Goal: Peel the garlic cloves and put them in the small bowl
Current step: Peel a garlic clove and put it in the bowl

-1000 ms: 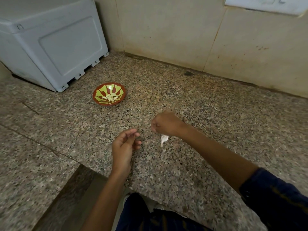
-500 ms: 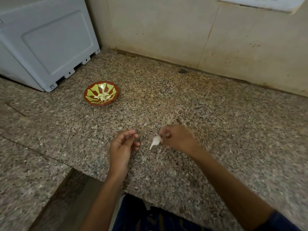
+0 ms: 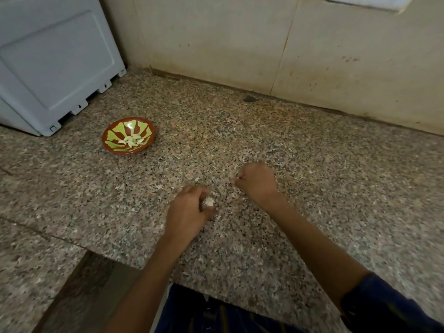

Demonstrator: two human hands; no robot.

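— What changed since half a second ago?
— Garlic went from my right hand (image 3: 258, 182) to my left hand (image 3: 189, 212), whose fingers curl around the garlic clove (image 3: 208, 202), white and papery, just above the tabletop (image 3: 312, 176).
— And the right?
— Closed in a loose fist; whether it pinches anything, I cannot tell.
— The small bowl (image 3: 129, 136)?
— Well apart, far left, pale peeled cloves (image 3: 131, 141) inside.

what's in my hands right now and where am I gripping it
Left hand pinches a garlic clove at its lower end. Right hand is closed; whether it holds anything cannot be told.
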